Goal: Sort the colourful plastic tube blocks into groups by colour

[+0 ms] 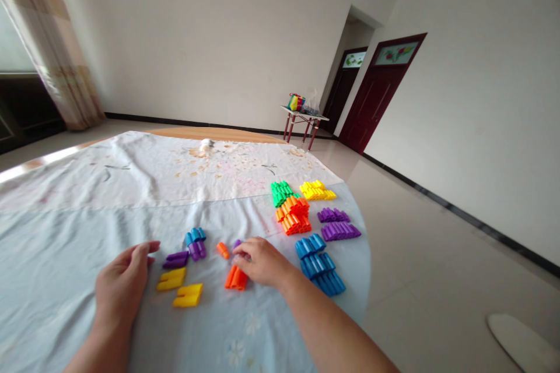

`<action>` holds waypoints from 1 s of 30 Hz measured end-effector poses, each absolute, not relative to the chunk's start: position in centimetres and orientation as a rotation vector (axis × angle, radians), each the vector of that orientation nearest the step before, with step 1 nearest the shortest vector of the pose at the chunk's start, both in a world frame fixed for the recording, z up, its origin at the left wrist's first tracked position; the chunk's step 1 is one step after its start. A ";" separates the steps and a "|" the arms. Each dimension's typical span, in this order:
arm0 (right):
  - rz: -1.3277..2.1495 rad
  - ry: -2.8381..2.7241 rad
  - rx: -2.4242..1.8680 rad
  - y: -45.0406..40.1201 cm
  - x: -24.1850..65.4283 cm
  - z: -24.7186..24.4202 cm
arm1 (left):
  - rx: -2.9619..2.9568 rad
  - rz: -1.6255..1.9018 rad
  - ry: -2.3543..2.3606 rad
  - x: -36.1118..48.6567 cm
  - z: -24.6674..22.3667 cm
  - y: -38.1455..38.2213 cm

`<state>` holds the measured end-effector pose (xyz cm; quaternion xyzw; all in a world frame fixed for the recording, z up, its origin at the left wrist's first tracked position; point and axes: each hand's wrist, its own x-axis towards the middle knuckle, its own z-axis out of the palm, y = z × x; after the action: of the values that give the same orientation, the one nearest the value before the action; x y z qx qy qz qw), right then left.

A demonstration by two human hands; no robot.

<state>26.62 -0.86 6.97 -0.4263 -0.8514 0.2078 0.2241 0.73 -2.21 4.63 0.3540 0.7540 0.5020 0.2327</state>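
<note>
My left hand (pixel 126 277) rests on the cloth, fingers apart and holding nothing, left of the purple pieces (pixel 175 259) and yellow pieces (pixel 171 279). My right hand (pixel 258 259) is closed at a purple piece (pixel 237 243), its fingertips partly hiding it. Just below these fingers lie orange pieces (pixel 235 278) side by side. A single orange piece (pixel 223 250) is between the hands. Blue pieces (pixel 195 236) touch another purple group (pixel 197 250). A second yellow group (pixel 188 295) sits nearer to me.
Right of my right hand are stacked blue pieces (pixel 319 265), purple rows (pixel 340 231), orange pieces (pixel 294 215), green pieces (pixel 281 192) and yellow pieces (pixel 317 190). They lie on a cloth-covered table (pixel 131 186). A small side table (pixel 304 113) with bags stands beyond.
</note>
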 end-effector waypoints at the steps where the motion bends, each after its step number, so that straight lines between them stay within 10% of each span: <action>1: 0.561 -2.327 -1.179 -1.0 26.8 7.1 | 0.969 1.378 2.069 0.7 4.7 -2.2; 30: 0.542 -2.400 -1.199 -2.9 28.2 6.3 | 0.946 1.299 2.149 0.4 4.3 -2.0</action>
<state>28.21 -2.87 6.30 -0.4290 -0.8590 0.1939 0.2009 0.42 -2.01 4.30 0.3435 0.7799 0.4713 0.2273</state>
